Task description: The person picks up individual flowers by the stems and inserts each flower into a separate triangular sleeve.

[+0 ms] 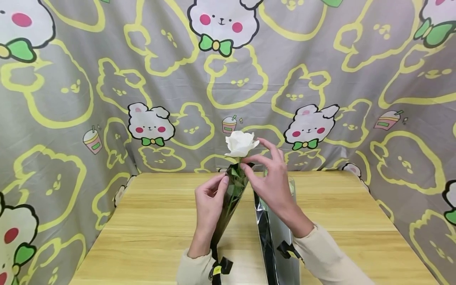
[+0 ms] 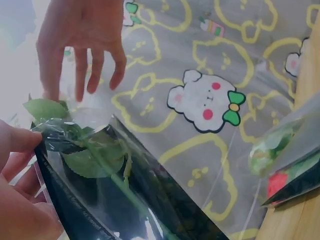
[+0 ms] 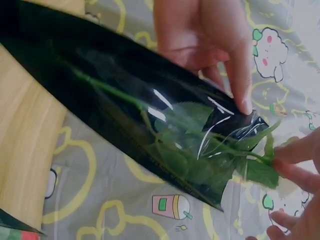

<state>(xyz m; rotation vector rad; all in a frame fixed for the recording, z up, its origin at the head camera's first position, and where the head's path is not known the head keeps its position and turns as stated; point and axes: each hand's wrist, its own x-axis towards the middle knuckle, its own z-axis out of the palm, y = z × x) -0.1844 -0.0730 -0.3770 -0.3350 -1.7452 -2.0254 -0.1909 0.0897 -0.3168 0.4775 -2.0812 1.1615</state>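
Observation:
A white rose [image 1: 240, 143] stands upright, its bloom above the mouth of a black and clear flower sleeve [image 1: 228, 209]. Its green stem [image 3: 120, 92] and leaves show through the clear film. My left hand [image 1: 210, 200] pinches the sleeve's upper edge between thumb and fingers, as the right wrist view also shows. With thumb and index finger my right hand [image 1: 272, 180] pinches the stem just under the bloom; the other fingers are spread. The sleeve slants down toward my left forearm. In the left wrist view, the bloom is washed out and hard to make out.
Other sleeves, one black-edged [image 1: 263, 233] and one frosted [image 1: 285, 253], lie on the wooden table [image 1: 149, 225] under my right forearm. Inside them, greenery and a bit of red show in the left wrist view. Patterned grey cloth [image 1: 242, 87] hangs behind and at both sides.

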